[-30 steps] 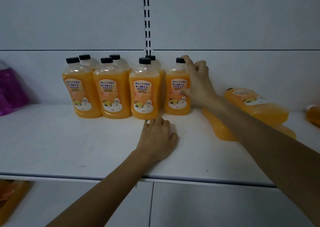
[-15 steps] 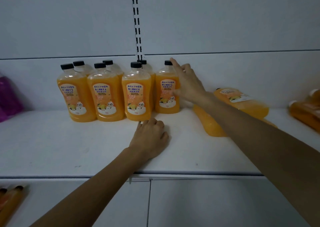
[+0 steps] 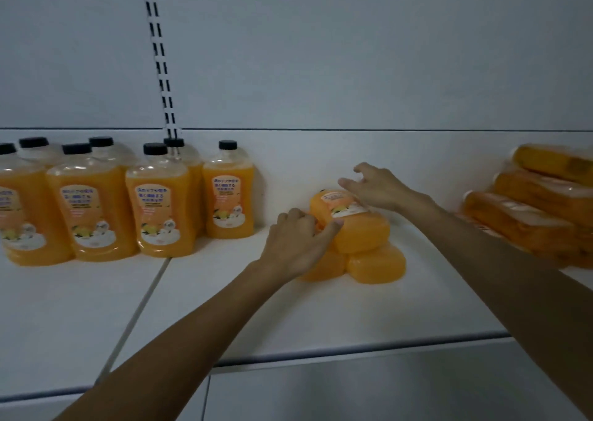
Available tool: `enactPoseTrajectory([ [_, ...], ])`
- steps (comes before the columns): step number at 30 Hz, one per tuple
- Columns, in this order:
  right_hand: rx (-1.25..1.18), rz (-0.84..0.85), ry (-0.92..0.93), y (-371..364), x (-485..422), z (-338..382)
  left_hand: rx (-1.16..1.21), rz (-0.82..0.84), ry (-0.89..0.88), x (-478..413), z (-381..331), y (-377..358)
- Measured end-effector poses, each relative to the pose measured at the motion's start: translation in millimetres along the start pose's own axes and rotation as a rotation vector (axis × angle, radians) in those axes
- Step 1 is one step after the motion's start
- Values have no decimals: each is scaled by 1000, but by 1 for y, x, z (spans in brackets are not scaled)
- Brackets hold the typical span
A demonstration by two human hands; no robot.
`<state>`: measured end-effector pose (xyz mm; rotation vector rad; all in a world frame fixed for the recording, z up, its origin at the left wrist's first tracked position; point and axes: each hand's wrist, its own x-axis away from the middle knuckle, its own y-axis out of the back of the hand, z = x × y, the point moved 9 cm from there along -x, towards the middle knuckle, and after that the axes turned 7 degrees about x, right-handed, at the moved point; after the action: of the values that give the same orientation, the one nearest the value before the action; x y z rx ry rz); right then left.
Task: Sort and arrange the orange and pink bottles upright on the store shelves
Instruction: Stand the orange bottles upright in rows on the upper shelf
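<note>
Bottle (image 3: 362, 237) lies lengthwise, cap away, beneath your right hand (image 3: 378, 188), fingers spread, empty; left hand (image 3: 296, 241) curls round its side.

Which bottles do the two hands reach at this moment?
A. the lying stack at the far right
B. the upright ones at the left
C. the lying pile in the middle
C: the left hand and right hand are both at the middle pile, by its top bottle, away from the upright bottles and the right stack.
</note>
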<state>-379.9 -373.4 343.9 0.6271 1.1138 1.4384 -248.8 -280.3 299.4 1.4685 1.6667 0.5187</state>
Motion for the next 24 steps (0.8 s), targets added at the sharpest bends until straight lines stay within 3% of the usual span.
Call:
enactPoseTrajectory([
  [4,-31,243,-27,-34,-5,-9,157,-35,81,-7,3,-8],
  [10,-209,284,-29,-43,-11,-8,185,-65,148,-7,5,-14],
  [16,-239,134,0,-14,-10,11,323,-64,168,-6,0,-16],
  [21,-617,12,73,10,-2,36,713,-213,92,2,-8,10],
  [24,-790,25,179,17,9,65,816,-259,12,6,-5,33],
])
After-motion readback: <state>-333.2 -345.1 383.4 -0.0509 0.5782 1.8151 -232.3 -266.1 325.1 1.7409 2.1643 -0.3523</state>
